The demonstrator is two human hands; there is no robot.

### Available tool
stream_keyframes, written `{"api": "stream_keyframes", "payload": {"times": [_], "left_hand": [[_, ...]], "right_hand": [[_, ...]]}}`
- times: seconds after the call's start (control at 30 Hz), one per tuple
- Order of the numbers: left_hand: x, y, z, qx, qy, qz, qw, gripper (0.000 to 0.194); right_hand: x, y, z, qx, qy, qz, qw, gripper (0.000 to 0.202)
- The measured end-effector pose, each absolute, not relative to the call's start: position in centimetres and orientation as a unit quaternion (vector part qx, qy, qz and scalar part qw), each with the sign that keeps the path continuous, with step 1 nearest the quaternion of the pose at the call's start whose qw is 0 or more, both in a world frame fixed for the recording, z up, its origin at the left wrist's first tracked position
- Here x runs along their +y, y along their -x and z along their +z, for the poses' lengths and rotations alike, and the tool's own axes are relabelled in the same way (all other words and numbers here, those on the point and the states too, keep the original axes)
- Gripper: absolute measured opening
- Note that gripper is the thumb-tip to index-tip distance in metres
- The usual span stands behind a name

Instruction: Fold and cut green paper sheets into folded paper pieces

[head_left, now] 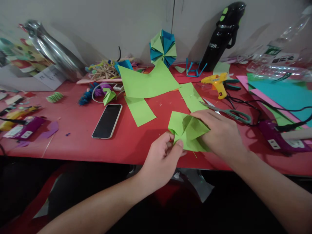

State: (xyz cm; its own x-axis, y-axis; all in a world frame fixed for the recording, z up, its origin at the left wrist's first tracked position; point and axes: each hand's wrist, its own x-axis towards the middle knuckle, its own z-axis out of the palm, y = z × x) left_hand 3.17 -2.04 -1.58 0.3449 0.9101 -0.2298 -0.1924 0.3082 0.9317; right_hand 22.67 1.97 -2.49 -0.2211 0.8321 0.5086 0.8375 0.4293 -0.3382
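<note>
- From the head view, the person sits or stands close to a red table (80,151), both bare hands over its near edge, busy with a folded green paper (188,138).
- The left hand (162,157) pinches the lower left of that paper, thumb on top, the curled fingers partly tucked beneath.
- The right hand (220,133) is against the paper's right side, index finger along the upper edge; its other fingertips are hidden, so I can't tell how firmly they press.
- The paper has raised flaps meeting near its middle, so I'd judge the step in hand to be folding or shaping creases.
- To my eye, the next move calls for a steady left pinch while the right hand lines up the flap and flattens it without tearing.
- Just beyond the right hand lie scissors (234,114), with a yellow glue gun (218,85) behind them.
- Farther back, a large green sheet (148,81) lies in front of a blue-and-green paper ball (163,48).
</note>
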Motion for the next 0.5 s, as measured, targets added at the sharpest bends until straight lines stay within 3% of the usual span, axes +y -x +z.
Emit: {"api": "stream_keyframes", "payload": {"times": [0.23, 0.4, 0.5], "left_hand": [[-1.5, -2.4, -2.1, 0.443, -0.499, 0.399, 0.629, 0.022], [0.7, -0.6, -2.4, 0.447, -0.594, 0.397, 0.538, 0.024], [1.7, 0.1, -2.0, 0.457, -0.620, 0.395, 0.501, 0.027]], "right_hand": [[2.4, -23.2, -2.6, -0.745, 0.531, 0.088, 0.394, 0.050], [2.3, -24.8, -1.7, -0.680, 0.462, 0.439, 0.362, 0.083], [2.5, -25.2, -1.3, -0.584, 0.443, 0.560, 0.387, 0.057]]}}
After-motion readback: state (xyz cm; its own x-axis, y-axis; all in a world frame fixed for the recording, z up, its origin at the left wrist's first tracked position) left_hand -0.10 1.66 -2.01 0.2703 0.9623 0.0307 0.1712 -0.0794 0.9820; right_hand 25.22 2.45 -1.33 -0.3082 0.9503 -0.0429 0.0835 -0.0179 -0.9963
